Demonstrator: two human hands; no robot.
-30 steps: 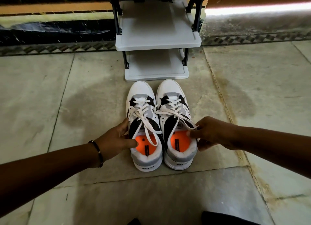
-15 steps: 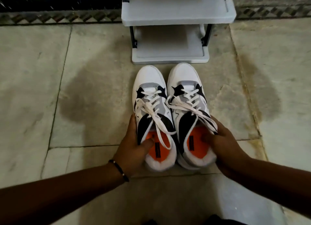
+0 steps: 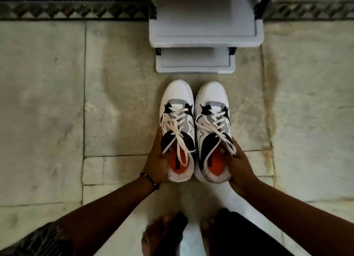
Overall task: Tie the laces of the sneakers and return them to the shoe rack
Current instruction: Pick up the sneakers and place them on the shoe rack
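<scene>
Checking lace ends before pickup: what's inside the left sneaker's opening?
Inside the left sneaker: an orange insole, a loose white lace draped across it, and the left hand's thumb hooked over the collar. The toe interior is hidden by the tongue.

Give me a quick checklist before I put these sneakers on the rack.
1. Left hand gripping left sneaker at the heel opening: ok.
2. Right hand gripping right sneaker at the heel opening: ok.
3. Laces tied in a firm bow: cannot tell; loose ends trail over the orange insoles.
4. Upper shelf of the shoe rack free: ok.
5. Toes pointing at the rack: ok.
6. Floor between sneakers and rack clear: ok.
</scene>
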